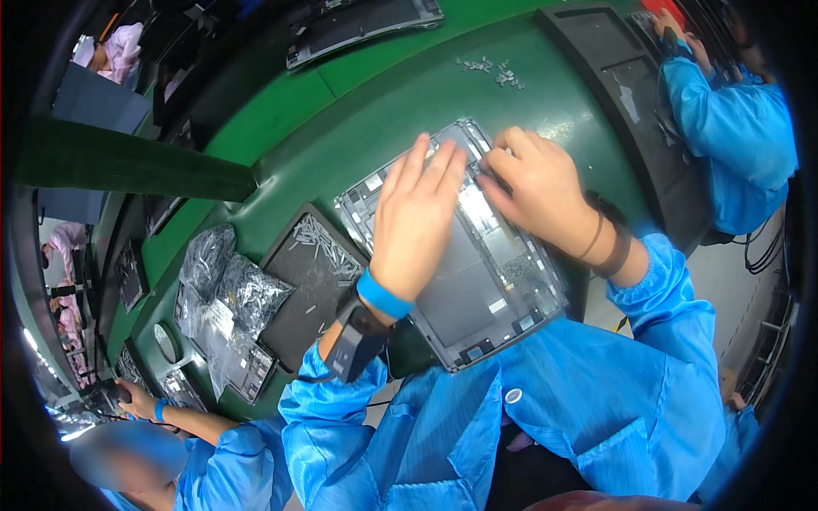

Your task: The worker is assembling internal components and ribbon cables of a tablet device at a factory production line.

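place: an electronics assembly workshop, set out like a factory line. i am at a long green bench (366, 111), a flat device frame (447, 281) before me with its inner parts exposed. to the left: a black tray (294, 328) of small loose pieces, plastic bags (209, 264) beside it. one co-worker (226, 468) near left, another (733, 136) far right, both in blue; pink-clad workers (123, 51) far left. my smock (588, 392) is blue too.

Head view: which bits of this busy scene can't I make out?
All in the head view:
- Grey device frame: the part beneath the left hand is covered by that hand.
- Anything within the right hand: its curled fingers hide it.
- Upper panel: cut off by the top edge.
- Small grey pieces: too small to identify.
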Available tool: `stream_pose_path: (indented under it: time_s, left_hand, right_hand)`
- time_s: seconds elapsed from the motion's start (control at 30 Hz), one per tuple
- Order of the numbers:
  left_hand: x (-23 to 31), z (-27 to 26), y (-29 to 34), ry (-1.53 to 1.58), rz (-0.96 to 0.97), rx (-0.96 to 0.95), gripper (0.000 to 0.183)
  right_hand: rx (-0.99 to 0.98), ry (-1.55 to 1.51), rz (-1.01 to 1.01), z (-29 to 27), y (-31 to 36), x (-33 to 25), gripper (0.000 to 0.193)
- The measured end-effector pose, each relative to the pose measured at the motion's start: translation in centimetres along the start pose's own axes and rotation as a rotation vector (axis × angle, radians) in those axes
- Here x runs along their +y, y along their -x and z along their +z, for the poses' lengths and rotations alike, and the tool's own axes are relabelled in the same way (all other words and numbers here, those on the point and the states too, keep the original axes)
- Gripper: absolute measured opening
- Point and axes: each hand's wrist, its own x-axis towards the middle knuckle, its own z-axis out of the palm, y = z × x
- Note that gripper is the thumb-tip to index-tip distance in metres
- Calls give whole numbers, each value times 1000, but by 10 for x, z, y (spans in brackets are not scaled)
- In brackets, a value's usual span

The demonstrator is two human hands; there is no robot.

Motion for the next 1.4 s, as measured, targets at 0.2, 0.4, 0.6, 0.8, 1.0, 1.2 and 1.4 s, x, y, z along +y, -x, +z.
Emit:
stream_pose_path:
  time_s: [0.2,0.4,0.6,0.8,1.0,1.2,1.4]
  left_hand:
    - [-16,18,-10,21,42,25,33]
    - [-15,10,-11,-147,115,-64,37]
    - [-14,11,-13,-60,73,-38,34]
    - [-17,10,-14,-30,69,-24,31]
    - [-19,11,-15,-47,91,-25,30]
    - [-19,14,-15,-89,95,-40,33]
    - [-7,5,-17,-121,84,-148,46]
  right_hand:
    - [35,80,-49,5,6,5,14]
    - [30,130,-196,0,7,1,15]
    - [47,-85,-99,-11,15,8,17]
    - [32,-83,18,-1,-1,8,14]
    - [-100,-320,313,4,-1,14,9]
    - [87,-213,196,11,-4,18,28]
    - [-22,-600,378,9,-6,29,44]
